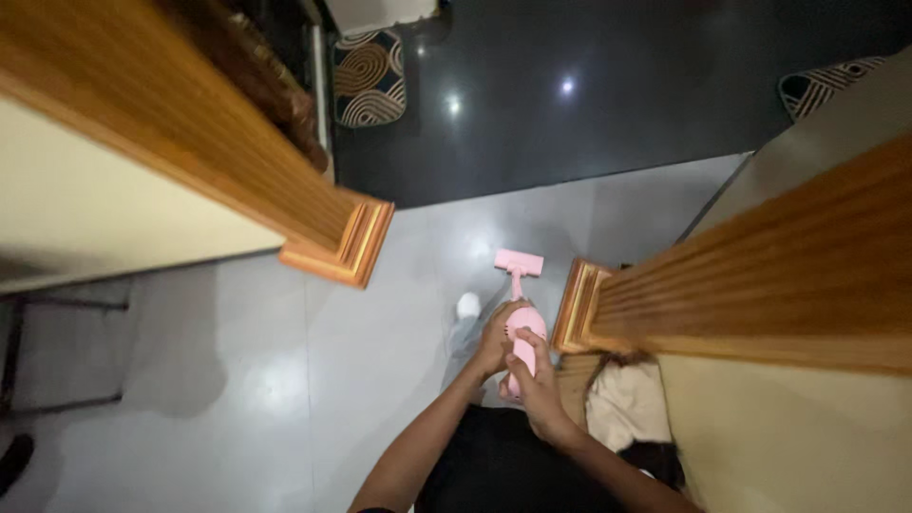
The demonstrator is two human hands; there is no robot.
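We are looking straight down at a pale grey tiled floor [285,380], which is reflecting the light in soft patches. Farther off it is giving way to a dark glossy floor [617,104]. A swirl-patterned mat [369,78] is lying on that dark part, and a second patterned mat [828,85] is lying near the right edge. A white-shod foot [467,306] is resting on the grey tiles.

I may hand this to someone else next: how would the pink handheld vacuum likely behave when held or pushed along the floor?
The pink handheld vacuum looks like rigid plastic, so probably stiff. It seems fairly light, though the left hand and right hand both grip it. Its flat nozzle would likely slide on the glossy floor.
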